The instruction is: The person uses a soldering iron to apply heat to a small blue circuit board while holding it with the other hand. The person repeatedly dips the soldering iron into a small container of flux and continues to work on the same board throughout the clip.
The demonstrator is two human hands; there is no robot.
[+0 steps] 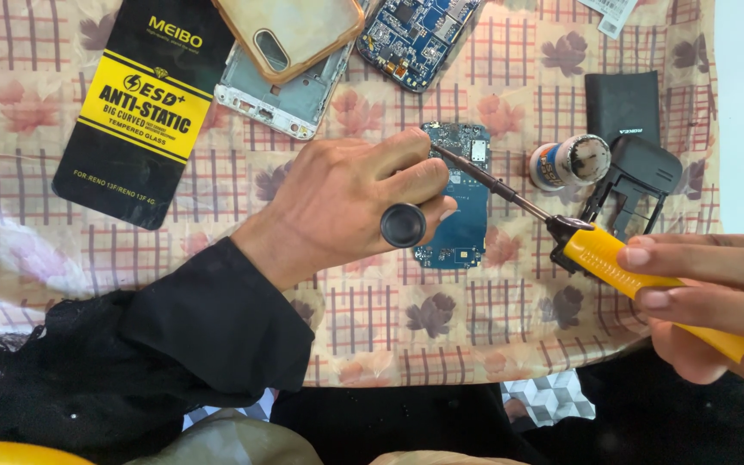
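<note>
Your left hand rests fingers-down on the blue circuit board, curled loosely and pinning the board's left edge against the checked, leaf-printed tablecloth; a large dark ring sits on one finger, and a black sleeve covers the wrist. Your right hand is closed around the yellow handle of a soldering iron, fingers wrapped over the top and thumb below. The iron's dark shaft runs up and left from that hand, and its tip meets the top of the board just beside your left fingertips.

So the board lies under and just right of your left hand, and well left of your right hand, joined to it only by the iron.

Between your hands, above the iron's shaft, stands a small round tin with a dark smeared inside. Just right of it lie a black plastic holder and a flat black block. Beyond your left hand sit a black and yellow screen-protector packet, a pale phone frame, a tan phone case lying over it, and a second blue circuit board.
</note>
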